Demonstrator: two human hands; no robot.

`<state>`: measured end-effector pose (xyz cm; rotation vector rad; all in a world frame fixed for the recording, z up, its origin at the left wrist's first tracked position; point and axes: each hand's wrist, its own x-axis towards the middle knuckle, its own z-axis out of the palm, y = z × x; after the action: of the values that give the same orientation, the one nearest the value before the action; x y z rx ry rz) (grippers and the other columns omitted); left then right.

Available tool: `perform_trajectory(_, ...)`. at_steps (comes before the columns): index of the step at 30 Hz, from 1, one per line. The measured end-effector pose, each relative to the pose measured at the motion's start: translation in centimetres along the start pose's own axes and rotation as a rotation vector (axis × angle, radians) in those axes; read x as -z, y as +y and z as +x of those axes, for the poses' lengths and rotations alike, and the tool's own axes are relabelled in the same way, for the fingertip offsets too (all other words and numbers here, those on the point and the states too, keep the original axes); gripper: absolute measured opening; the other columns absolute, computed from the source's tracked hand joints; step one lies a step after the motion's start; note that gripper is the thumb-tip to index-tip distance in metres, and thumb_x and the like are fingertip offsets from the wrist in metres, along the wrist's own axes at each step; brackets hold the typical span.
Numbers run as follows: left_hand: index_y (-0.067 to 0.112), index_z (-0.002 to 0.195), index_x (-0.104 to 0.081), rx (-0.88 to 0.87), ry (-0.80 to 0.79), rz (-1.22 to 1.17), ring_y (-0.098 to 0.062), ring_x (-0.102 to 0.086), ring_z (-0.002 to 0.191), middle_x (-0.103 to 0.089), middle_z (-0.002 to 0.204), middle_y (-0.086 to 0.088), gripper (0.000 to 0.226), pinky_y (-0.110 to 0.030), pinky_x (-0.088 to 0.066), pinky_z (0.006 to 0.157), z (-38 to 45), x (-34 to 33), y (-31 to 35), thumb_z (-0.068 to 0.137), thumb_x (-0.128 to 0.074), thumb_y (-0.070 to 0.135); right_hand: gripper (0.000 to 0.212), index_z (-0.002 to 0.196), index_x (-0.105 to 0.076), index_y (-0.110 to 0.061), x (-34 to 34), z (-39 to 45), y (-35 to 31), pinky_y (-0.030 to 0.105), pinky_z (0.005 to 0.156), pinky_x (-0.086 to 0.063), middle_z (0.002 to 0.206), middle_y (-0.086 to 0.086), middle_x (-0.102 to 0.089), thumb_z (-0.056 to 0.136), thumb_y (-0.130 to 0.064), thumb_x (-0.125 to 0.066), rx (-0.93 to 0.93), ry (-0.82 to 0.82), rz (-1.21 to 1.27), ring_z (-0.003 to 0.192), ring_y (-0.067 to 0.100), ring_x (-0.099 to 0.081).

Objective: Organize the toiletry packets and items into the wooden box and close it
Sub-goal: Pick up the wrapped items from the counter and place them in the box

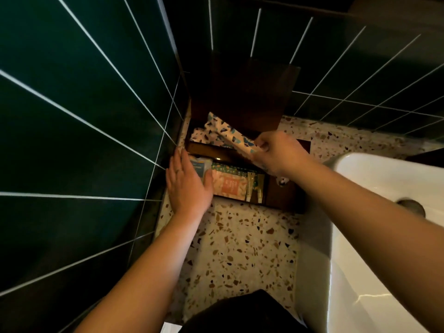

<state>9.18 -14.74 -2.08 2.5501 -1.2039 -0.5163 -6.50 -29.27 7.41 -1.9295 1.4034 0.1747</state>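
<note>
Our right hand [276, 150] has its fingers curled into a pinch on one end of a long patterned packet [228, 133], which slants away from that grip toward the back corner of the wooden box [286, 195]. Our left hand [187, 183] lies flat, fingers pressed together and extended, palm down over the blue-and-white packet [200, 164] at the box's end nearest the dark tiled wall [84, 116]. Just beside the left fingertips, the front compartment holds an orange packet [229, 185] and some small tubes [254, 188] standing close together, reaching toward the right wrist. Beyond both hands the lid [249, 97] stands raised against the wall, so the box is open and closing is not yet done. The box sits on the speckled counter [240, 248], with the white sink [384, 212] to the outside of our right forearm. We judge the main risk is the long packet: held by one end only, it could buckle or ride up on the divider, and anything left proud would likely stop the lid seating. The lid, leaning nearly upright, might also drop onto our knuckles if we bump it.
</note>
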Motion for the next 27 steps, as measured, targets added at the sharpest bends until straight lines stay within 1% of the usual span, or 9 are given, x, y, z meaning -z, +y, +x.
perform_trajectory(3,0.011,0.161,-0.01,0.039,-0.026,-0.075,-0.031,-0.022,0.153,-0.016,0.169,-0.011,0.086,-0.048,-0.025,0.123,-0.1,-0.2,-0.4,0.098,-0.053,0.049,0.045,0.132,-0.061,-0.02,-1.0,2.3,-0.8,0.031,0.076,-0.048,0.128,0.01,-0.061,0.089,-0.032,-0.07,0.019,-0.035,-0.059,0.104,0.024,-0.061)
perform_trajectory(6,0.011,0.161,-0.01,0.041,-0.02,-0.065,-0.032,-0.025,0.151,-0.018,0.168,-0.013,0.086,-0.046,-0.026,0.121,0.0,-0.4,-0.4,0.097,-0.054,0.049,0.046,0.132,-0.062,-0.016,-1.9,3.9,-1.2,0.03,0.077,-0.045,0.129,0.012,-0.062,0.09,-0.031,-0.07,0.048,-0.105,-0.089,0.111,0.029,-0.061)
perform_trajectory(9,0.011,0.161,-0.009,0.032,-0.01,-0.031,-0.032,-0.026,0.151,-0.018,0.167,-0.014,0.087,-0.046,-0.027,0.121,-0.1,-0.6,-0.4,0.097,-0.053,0.049,0.043,0.133,-0.062,-0.015,-2.8,5.0,-1.1,0.029,0.074,-0.04,0.128,0.011,-0.063,0.093,-0.03,-0.065,0.08,-0.161,-0.155,0.108,0.028,-0.062)
perform_trajectory(11,0.01,0.161,-0.009,0.04,-0.005,-0.019,-0.032,-0.026,0.15,-0.019,0.167,-0.013,0.087,-0.046,-0.027,0.121,-0.1,-0.6,-0.4,0.097,-0.053,0.05,0.038,0.132,-0.063,-0.015,-3.1,5.7,-0.8,0.031,0.075,-0.042,0.126,0.012,-0.064,0.096,-0.029,-0.062,0.08,-0.171,-0.182,0.106,0.028,-0.063)
perform_trajectory(13,0.01,0.161,-0.01,0.046,-0.003,-0.009,-0.033,-0.027,0.15,-0.019,0.167,-0.014,0.087,-0.046,-0.028,0.121,-0.1,-0.7,-0.3,0.097,-0.053,0.049,0.034,0.128,-0.066,-0.017,-3.5,6.4,-0.7,0.036,0.084,-0.05,0.125,0.011,-0.065,0.096,-0.027,-0.061,0.1,-0.167,-0.253,0.11,0.029,-0.062)
perform_trajectory(15,0.01,0.161,-0.01,0.053,0.004,0.002,-0.033,-0.028,0.149,-0.02,0.167,-0.014,0.087,-0.046,-0.028,0.121,-0.1,-0.8,-0.2,0.096,-0.053,0.049,0.028,0.121,-0.069,-0.018,-4.1,6.9,-0.8,0.042,0.092,-0.052,0.124,0.011,-0.064,0.095,-0.026,-0.061,0.139,-0.136,-0.369,0.109,0.032,-0.061)
perform_trajectory(19,0.01,0.161,-0.011,0.055,0.015,0.016,-0.033,-0.029,0.149,-0.022,0.166,-0.015,0.087,-0.045,-0.026,0.121,-0.1,-0.8,0.0,0.096,-0.055,0.048,0.031,0.122,-0.067,-0.018,-5.5,6.4,-1.1,0.042,0.083,-0.046,0.12,0.011,-0.055,0.092,-0.021,-0.063,0.208,0.004,-0.606,0.108,0.034,-0.054)
perform_trajectory(23,0.01,0.16,-0.011,0.057,0.014,0.018,-0.032,-0.028,0.149,-0.022,0.166,-0.014,0.087,-0.045,-0.026,0.121,-0.1,-0.9,-0.1,0.096,-0.055,0.049,0.035,0.126,-0.063,-0.015,-6.5,5.3,-0.6,0.048,0.084,-0.055,0.123,0.01,-0.051,0.091,-0.013,-0.063,0.164,0.072,-0.415,0.107,0.034,-0.057)
perform_trajectory(27,0.009,0.16,-0.011,0.057,0.015,0.02,-0.033,-0.029,0.149,-0.023,0.166,-0.015,0.087,-0.046,-0.026,0.121,-0.1,-0.9,0.0,0.095,-0.055,0.049,0.043,0.138,-0.054,-0.018,-6.7,3.2,0.5,0.05,0.095,-0.05,0.133,0.011,-0.049,0.095,-0.024,-0.058,0.272,0.098,-0.369,0.117,0.034,-0.05)
